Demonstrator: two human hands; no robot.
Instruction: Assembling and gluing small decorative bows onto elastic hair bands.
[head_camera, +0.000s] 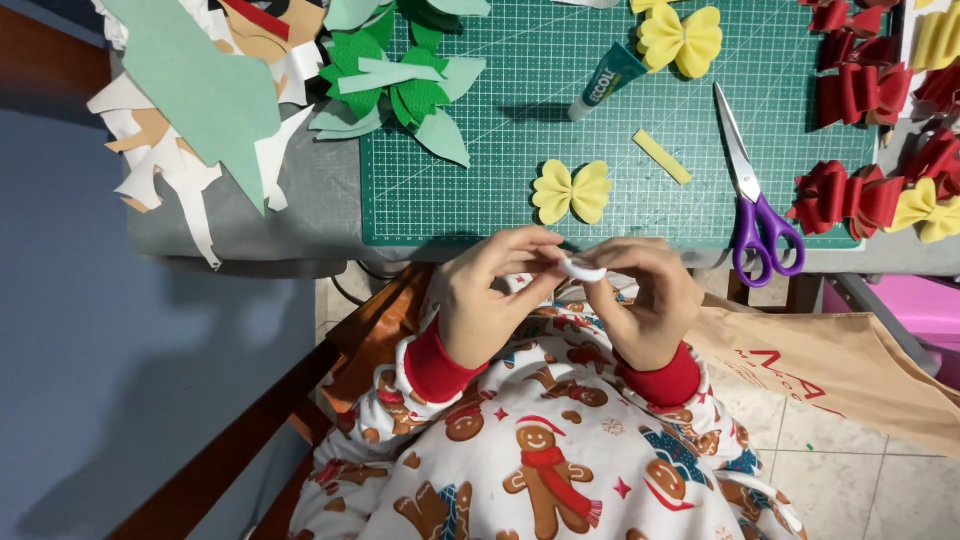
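— While both hands sit just off the near edge of the green cutting mat (620, 210), what's pinched between them?

— A small white strip (582, 270), maybe tape or thin foam; too small to say. The left hand (492, 295) has thumb and fingertips closed on one end, and the right hand (645, 300) has its fingers closed on the other, over the lap.

— How would it handle?

— I'd judge it very light and soft, bending easily, possibly tacky. Best held by the ends, as now, with a gentle pinch.

— And the surface?

— From the head view, the mat lies on a grey table (240, 235). A yellow bow (571, 191) is nearest the hands, with a yellow strip (661, 156), a glue tube (606, 81) and purple-handled scissors (752, 185) beyond. Red bows (845, 195) crowd the right, green leaf cut-outs (400, 85) and paper scraps (180, 160) the left.

— The room?

— Tiled floor (850, 480) and a brown paper bag (830, 365) on the right.
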